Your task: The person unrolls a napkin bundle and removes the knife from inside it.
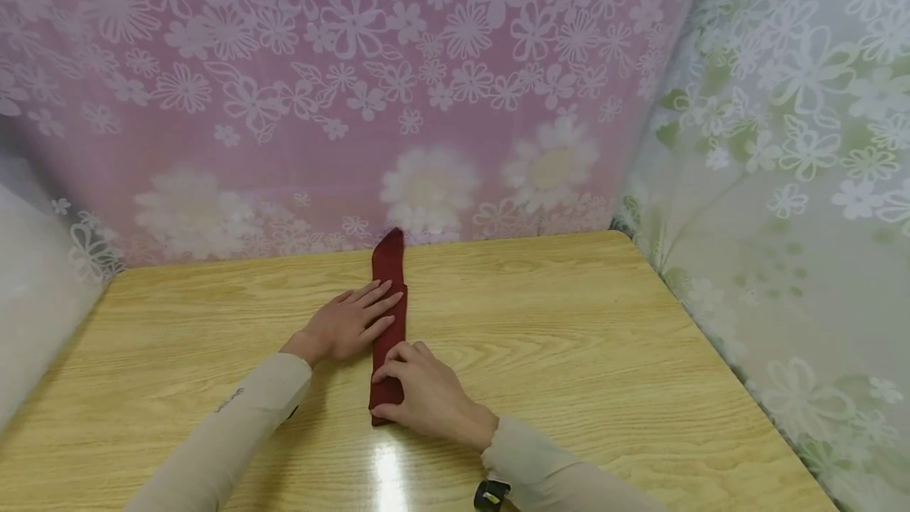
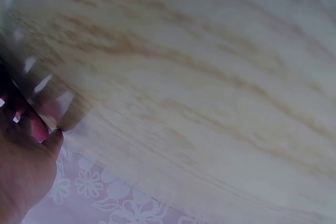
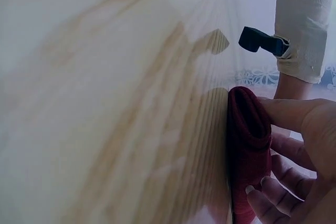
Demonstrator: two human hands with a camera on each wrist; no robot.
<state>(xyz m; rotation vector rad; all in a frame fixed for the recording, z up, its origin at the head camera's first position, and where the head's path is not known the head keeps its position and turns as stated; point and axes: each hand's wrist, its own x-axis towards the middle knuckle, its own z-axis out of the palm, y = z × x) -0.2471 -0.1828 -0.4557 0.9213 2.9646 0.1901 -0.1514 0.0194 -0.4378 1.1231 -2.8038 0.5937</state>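
Observation:
A long, narrow strip of dark red folded cloth [image 1: 388, 259] lies on the wooden table, its far tip reaching the back edge. My left hand [image 1: 348, 324] rests on its middle with fingers stretched out across it. At the near end my right hand [image 1: 430, 397] pinches the cloth, thumb at the end and curled fingers further up. The right wrist view shows that end of the cloth [image 3: 247, 129] doubled over into a thick, rounded fold with thumb and fingertips against it. In the left wrist view only part of the left hand [image 2: 29, 163] shows at the edge.
The wood-grain table [image 1: 554, 322] stands against a pink flowered curtain [image 1: 320, 101] at the back. A pale flowered curtain [image 1: 803, 204] hangs along the right side, and a whitish one [image 1: 35, 275] on the left. A dark wrist device [image 1: 490, 495] sits at the right cuff.

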